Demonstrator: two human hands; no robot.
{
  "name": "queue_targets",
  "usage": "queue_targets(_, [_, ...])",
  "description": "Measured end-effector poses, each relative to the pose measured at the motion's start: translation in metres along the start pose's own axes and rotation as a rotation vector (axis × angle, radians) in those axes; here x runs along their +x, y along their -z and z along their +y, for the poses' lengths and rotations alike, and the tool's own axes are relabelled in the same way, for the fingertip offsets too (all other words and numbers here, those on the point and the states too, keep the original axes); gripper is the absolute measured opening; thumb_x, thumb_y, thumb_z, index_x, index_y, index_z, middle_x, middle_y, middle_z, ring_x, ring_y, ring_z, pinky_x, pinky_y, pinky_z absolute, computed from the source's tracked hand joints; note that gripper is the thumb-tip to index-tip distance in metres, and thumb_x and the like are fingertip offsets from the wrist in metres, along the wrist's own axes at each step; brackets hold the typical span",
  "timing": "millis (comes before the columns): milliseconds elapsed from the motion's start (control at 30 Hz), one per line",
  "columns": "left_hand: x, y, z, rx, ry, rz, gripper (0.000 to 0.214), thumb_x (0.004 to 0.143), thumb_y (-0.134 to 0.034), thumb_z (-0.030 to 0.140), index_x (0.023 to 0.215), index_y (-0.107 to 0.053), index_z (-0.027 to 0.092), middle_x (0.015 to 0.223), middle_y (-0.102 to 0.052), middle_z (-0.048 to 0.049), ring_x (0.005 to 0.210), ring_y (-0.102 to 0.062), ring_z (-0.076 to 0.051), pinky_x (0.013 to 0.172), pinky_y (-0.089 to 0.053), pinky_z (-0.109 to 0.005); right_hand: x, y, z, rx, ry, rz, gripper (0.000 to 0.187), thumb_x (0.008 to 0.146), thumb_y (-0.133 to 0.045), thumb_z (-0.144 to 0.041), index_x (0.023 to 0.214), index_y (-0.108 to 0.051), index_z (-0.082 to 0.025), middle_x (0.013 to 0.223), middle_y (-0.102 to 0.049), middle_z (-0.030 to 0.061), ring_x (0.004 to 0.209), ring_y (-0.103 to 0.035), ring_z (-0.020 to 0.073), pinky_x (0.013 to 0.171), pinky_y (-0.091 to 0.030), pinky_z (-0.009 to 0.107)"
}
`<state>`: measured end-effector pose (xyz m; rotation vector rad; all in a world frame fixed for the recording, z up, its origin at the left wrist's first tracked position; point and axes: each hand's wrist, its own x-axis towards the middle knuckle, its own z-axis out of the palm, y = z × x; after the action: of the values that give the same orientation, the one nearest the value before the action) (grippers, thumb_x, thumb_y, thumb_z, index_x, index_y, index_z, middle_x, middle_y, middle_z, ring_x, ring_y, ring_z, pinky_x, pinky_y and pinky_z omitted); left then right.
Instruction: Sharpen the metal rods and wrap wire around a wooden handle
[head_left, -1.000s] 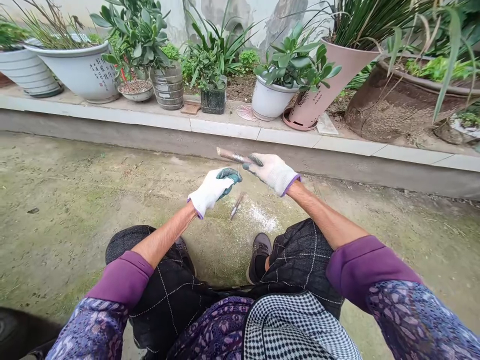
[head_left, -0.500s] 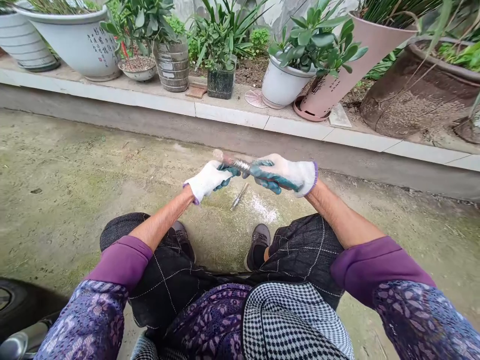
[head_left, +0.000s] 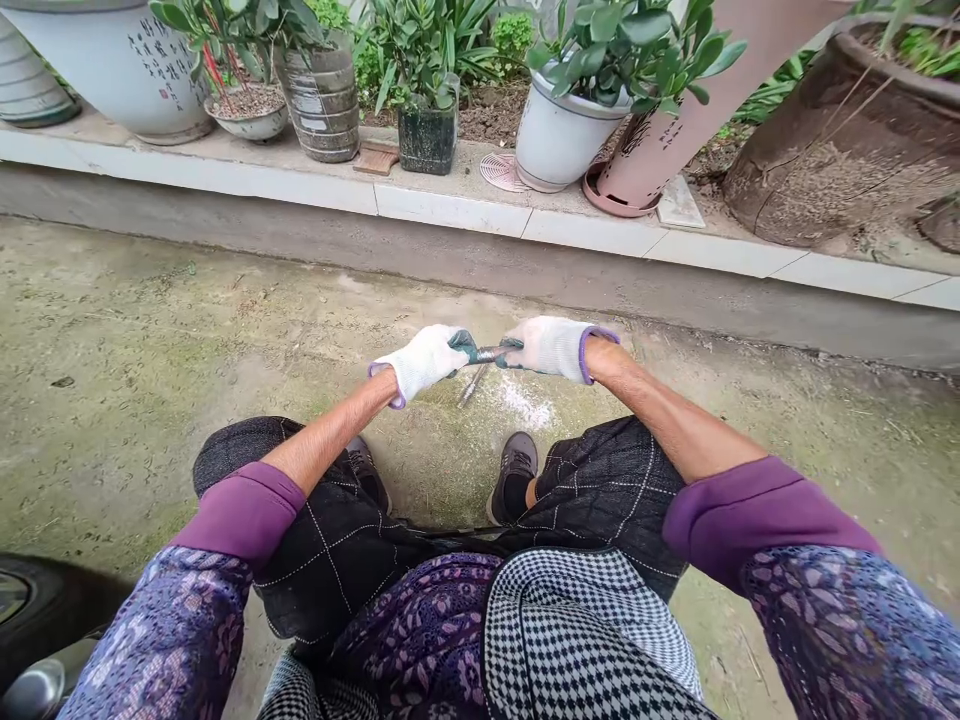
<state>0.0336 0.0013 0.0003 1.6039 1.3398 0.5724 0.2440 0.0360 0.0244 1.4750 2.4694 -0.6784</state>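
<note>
My left hand (head_left: 429, 360), in a white glove with a dark green coated palm, is closed around one end of a short rod with a silvery, wire-like wrapping (head_left: 489, 355). From the other side my right hand (head_left: 547, 346), gloved the same way, grips the rod's opposite end. Only the middle of the rod shows between the gloves; it lies nearly level above the ground. Just below it, a thin tool with a metal shaft (head_left: 471, 387) rests on the concrete, its upper end partly covered by the rod and gloves. White powder (head_left: 529, 405) is scattered beside that tool.
A low tiled ledge (head_left: 450, 212) runs across the front, bearing several potted plants, including a white pot (head_left: 562, 130) and a large brown pot (head_left: 825, 160). My shoes (head_left: 517, 465) stand on the concrete ground (head_left: 187, 330). A dark rounded object (head_left: 45, 610) is at lower left.
The rod has turned: its reddish-brown end, which stuck out past my left hand, is no longer visible. Both hands have lowered slightly, and my right hand now shows its white back.
</note>
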Motion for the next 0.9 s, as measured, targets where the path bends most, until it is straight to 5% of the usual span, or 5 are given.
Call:
queue_targets(233, [-0.008, -0.004, 0.009, -0.273, 0.150, 0.072, 0.008, 0.087, -0.058, 0.021, 0.090, -0.065, 0.019, 0.053, -0.053, 0.0057, 0.040, -0.041, -0.008, 0.041, -0.028, -0.022, 0.007, 0.014, 0.000, -0.220, -0.139, 0.226, 0.044, 0.097, -0.047, -0.050, 0.120, -0.071, -0.022, 0.103, -0.077, 0.0124, 0.085, -0.069, 0.0267, 0.067, -0.041, 0.035])
queue_targets(467, [-0.013, 0.001, 0.006, -0.268, -0.087, 0.094, 0.010, 0.078, -0.061, 0.023, 0.082, -0.066, 0.016, 0.060, -0.055, 0.0053, 0.050, -0.041, -0.006, 0.048, -0.033, -0.021, 0.026, 0.021, -0.003, -0.112, -0.161, 0.338, 0.036, 0.096, -0.051, -0.047, 0.108, -0.071, -0.020, 0.097, -0.076, 0.0107, 0.082, -0.065, 0.0238, 0.063, -0.038, 0.032])
queue_targets(567, [-0.015, 0.006, 0.003, -0.278, -0.084, 0.121, 0.011, 0.076, -0.059, 0.022, 0.082, -0.066, 0.016, 0.060, -0.054, 0.0058, 0.050, -0.040, -0.006, 0.049, -0.033, -0.020, 0.029, 0.023, -0.010, 0.121, -0.153, 0.385, 0.031, 0.095, -0.056, -0.044, 0.102, -0.071, -0.018, 0.082, -0.070, 0.0071, 0.067, -0.059, 0.0177, 0.057, -0.040, 0.029])
queue_targets(733, [-0.019, 0.009, -0.007, -0.286, 0.081, 0.053, 0.012, 0.080, -0.059, 0.025, 0.088, -0.066, 0.019, 0.053, -0.050, 0.0066, 0.043, -0.039, -0.007, 0.043, -0.027, -0.021, 0.006, 0.028, -0.015, 0.809, 0.021, 0.139, 0.041, 0.090, -0.063, -0.050, 0.109, -0.069, -0.014, 0.060, -0.051, -0.0045, 0.043, -0.039, 0.0084, 0.038, -0.036, 0.024])
queue_targets(900, [-0.010, 0.018, -0.010, -0.176, 0.043, 0.078, 0.007, 0.073, -0.062, 0.017, 0.077, -0.068, 0.016, 0.058, -0.057, 0.0034, 0.051, -0.046, -0.008, 0.051, -0.037, -0.021, -0.016, 0.024, -0.012, 0.792, 0.183, -0.251, 0.048, 0.079, -0.074, -0.057, 0.100, -0.072, -0.014, 0.057, -0.052, -0.0053, 0.041, -0.041, 0.0066, 0.035, -0.035, 0.022])
